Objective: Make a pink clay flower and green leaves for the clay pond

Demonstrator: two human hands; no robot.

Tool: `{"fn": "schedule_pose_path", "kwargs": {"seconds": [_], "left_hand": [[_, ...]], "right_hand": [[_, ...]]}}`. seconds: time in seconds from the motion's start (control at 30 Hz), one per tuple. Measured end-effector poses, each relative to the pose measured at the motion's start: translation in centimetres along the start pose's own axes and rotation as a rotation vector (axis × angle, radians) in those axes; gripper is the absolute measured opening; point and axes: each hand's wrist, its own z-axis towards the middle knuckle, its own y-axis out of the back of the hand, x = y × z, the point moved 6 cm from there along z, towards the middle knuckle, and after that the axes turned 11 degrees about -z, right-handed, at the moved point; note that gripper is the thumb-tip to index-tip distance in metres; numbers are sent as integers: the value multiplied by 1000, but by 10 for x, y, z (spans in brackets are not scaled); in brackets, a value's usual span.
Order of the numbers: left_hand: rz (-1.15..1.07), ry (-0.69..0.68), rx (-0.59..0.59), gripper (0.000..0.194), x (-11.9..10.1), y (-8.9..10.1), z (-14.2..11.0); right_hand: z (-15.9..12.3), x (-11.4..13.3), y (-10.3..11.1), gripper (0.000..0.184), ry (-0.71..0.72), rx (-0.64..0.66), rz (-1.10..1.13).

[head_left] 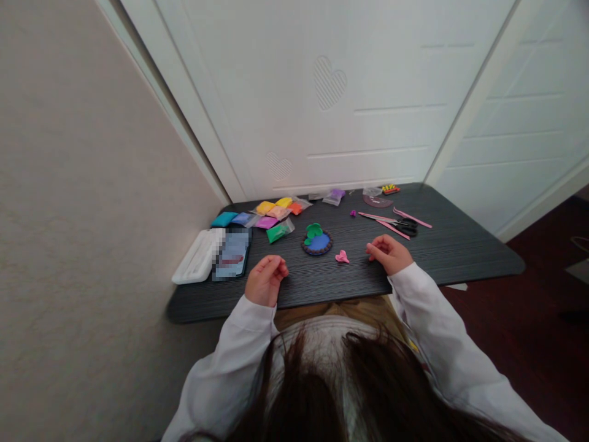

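Observation:
My left hand (267, 280) rests near the front edge of the table, its fingers curled in and the thumb laid against them. Over the table to the right, my right hand (390, 253) is closed too, thumb and fingertips together. Whatever either hand may hold is hidden or too small to make out. Between them lies a pink clay piece (342, 256), roughly heart-shaped, nearer my right hand and apart from it. Behind it and to its left sits a round clay pond (324, 242), blue with a dark beaded rim and green leaf shapes (314, 230) on it.
Bags of coloured clay (279, 212) lie at the back left. A phone (231, 255) and a white case (199, 256) are at the left. Scissors (399, 224), pink tools (413, 217) and a small purple piece (353, 213) lie to the right. A white panelled door (276, 86) stands behind the table.

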Motion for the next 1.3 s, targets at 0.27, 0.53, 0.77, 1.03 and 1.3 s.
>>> {"fn": "schedule_pose_path", "kwargs": {"seconds": [0.27, 0.53, 0.77, 1.03, 1.3], "left_hand": [[22, -1, 8, 7, 0, -1, -1], [32, -5, 20, 6, 0, -1, 0], [45, -15, 14, 7, 0, -1, 0], [55, -14, 19, 7, 0, -2, 0], [56, -17, 7, 7, 0, -1, 0]], "right_hand": [[0, 1, 1, 31, 3, 19, -32], [0, 2, 2, 28, 11, 44, -42], [0, 0, 3, 29, 10, 23, -35], [-1, 2, 4, 29, 10, 13, -46], [-1, 3, 4, 28, 10, 16, -48]]}}
